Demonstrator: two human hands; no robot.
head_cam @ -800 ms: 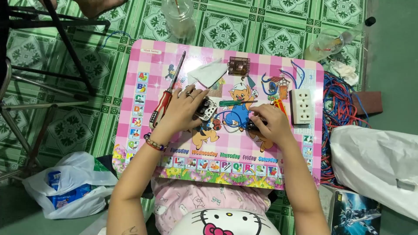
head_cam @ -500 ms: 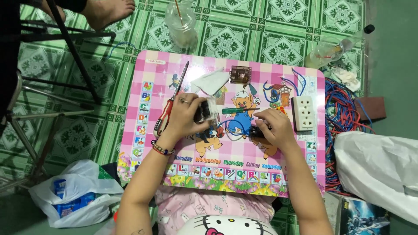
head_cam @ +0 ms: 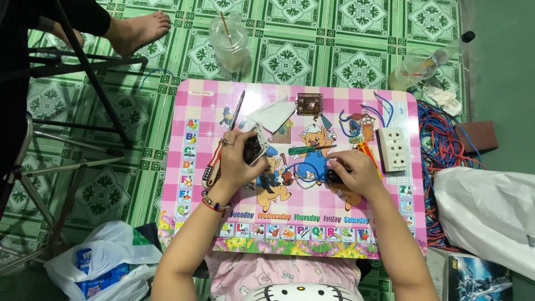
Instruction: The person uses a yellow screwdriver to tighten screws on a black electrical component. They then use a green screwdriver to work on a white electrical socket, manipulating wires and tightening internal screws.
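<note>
Presently, left hand fingers hold a small white socket part above the pink worktop; right hand fingers close on a black piece. Judged: assembly under way; next move calls for steady alignment.

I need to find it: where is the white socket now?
In the head view, the white socket lies on the pink table's right side, just beyond the right hand.

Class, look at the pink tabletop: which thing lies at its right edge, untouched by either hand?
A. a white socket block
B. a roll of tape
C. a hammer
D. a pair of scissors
A: the white socket block lies flat near the table's right edge, apart from the right hand, which rests on a small dark part.
</note>
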